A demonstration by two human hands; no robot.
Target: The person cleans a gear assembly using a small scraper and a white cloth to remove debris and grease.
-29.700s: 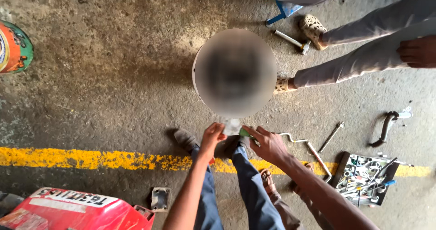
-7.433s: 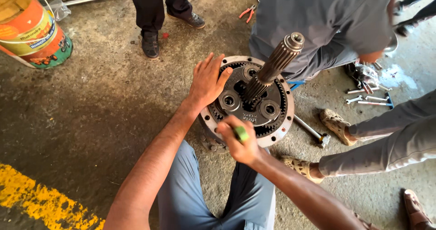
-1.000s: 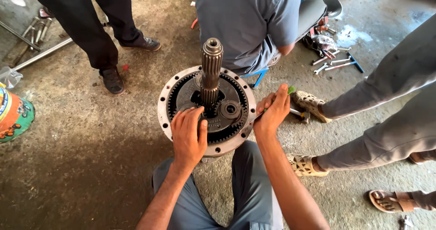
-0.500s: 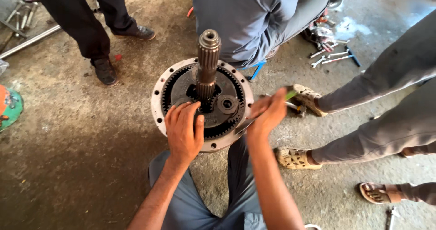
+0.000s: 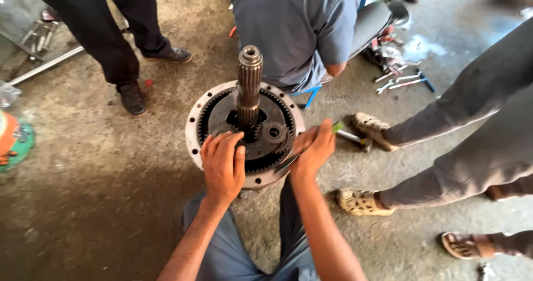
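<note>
In the head view, a round gear housing (image 5: 245, 134) with an upright splined shaft (image 5: 249, 84) sits on the concrete floor (image 5: 100, 164) at frame centre. The left hand (image 5: 223, 164) lies flat, fingers spread, on its gears. The right hand (image 5: 315, 147) is clamped around a green-handled tool (image 5: 336, 128) at the housing's right rim.

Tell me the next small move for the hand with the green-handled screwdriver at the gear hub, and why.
Probably lever the blade gently inward. The right hand grips the green-handled screwdriver, its tip lying at the inner edge of the round gear hub, by the ring teeth. The left hand lies flat on the gears beside the upright splined shaft, steadying them, so a light pry looks supported.
</note>
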